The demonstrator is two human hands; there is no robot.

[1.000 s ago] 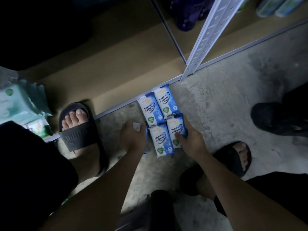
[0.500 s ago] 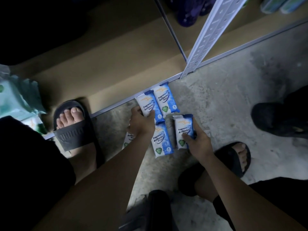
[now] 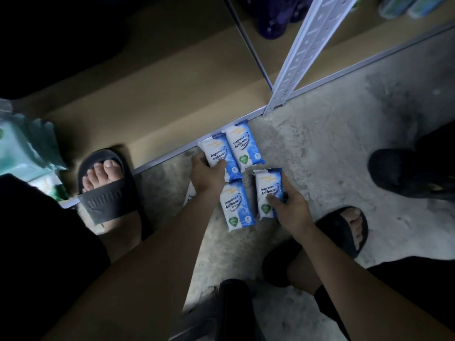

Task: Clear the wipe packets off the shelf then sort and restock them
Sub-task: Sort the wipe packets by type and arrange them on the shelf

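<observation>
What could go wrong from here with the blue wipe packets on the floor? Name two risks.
The far-left packet lies half hidden under the left forearm while the left hand grips the upper-left packet; easily missed.
The right packet, held by the right hand, sits near a sandalled foot; it might get stepped on.

Bare concrete floor (image 3: 332,148); blue wipe packets (image 3: 236,205) lie flat on it in a cluster, just beside the shelf's metal front rail (image 3: 160,161); brown bottom shelf board (image 3: 152,99) carries pale green wipe packs (image 3: 22,148) at its left end.
</observation>
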